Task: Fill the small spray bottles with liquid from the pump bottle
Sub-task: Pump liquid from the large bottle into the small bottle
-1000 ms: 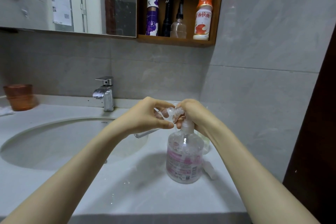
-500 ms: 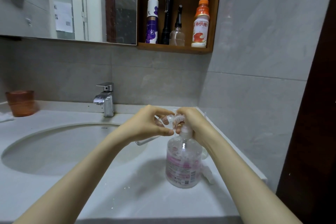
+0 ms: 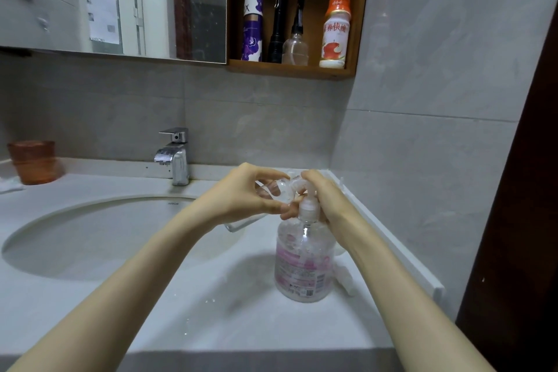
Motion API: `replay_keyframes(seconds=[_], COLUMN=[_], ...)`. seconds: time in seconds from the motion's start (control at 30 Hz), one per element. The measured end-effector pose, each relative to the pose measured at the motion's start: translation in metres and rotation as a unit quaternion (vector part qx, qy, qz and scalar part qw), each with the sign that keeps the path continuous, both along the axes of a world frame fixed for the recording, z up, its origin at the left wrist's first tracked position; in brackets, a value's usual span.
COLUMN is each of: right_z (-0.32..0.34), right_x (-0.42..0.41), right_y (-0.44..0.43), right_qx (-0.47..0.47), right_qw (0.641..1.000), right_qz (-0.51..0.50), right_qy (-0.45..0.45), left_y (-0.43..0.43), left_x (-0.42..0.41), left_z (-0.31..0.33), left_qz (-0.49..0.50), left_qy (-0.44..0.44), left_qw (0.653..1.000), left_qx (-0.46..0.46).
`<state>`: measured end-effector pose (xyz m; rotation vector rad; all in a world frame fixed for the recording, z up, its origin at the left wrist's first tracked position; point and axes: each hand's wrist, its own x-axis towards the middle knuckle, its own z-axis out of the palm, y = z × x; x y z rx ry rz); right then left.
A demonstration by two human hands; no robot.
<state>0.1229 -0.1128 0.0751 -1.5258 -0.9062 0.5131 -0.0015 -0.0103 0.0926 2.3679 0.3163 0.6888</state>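
Observation:
A clear pump bottle (image 3: 303,263) with a pink label stands on the white counter, right of the basin. My right hand (image 3: 327,201) curls round its pump head and neck from the right. My left hand (image 3: 240,195) pinches a small clear spray bottle (image 3: 282,190) between thumb and fingers and holds it against the pump's spout. How full the small bottle is cannot be told. Another small clear piece (image 3: 345,279) lies on the counter just right of the pump bottle.
A round basin (image 3: 90,238) with a chrome tap (image 3: 175,157) takes the counter's left half. A clear tube-like item (image 3: 241,222) lies at the basin's rim under my left hand. An orange cup (image 3: 33,161) stands far left. A wall shelf (image 3: 290,71) holds several bottles.
Both hands stay at the pump head, still holding the small bottle to the spout. The view has shifted slightly, so hands and bottle sit a little lower in the frame.

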Motion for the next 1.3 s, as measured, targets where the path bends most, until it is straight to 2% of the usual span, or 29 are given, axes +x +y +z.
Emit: replay_keyframes(seconds=[0.23,0.5,0.7,0.9,1.3], right_z=[0.000,-0.006,-0.004,-0.004,-0.003], right_x=[0.004,0.007,0.000,-0.002,-0.005], right_y=[-0.002,-0.001,-0.004,-0.002,-0.001], right_qx=[-0.002,0.013,-0.015,-0.024,0.047], right_qw=[0.999,0.999,1.000,1.000,0.998], right_qz=[0.042,0.025,-0.001,-0.006,0.014], right_qy=[-0.021,-0.021,0.000,-0.019,-0.028], left_y=[0.003,0.006,0.005,0.001,0.004], left_x=[0.004,0.003,0.000,0.002,0.005], left_z=[-0.004,-0.006,-0.002,-0.002,-0.006], left_qz=[-0.006,-0.003,0.003,-0.002,-0.015], left_qy=[-0.004,0.002,0.005,0.010,-0.014], left_qw=[1.000,1.000,1.000,1.000,1.000], left_qx=[-0.007,-0.015,-0.007,-0.002,-0.015])
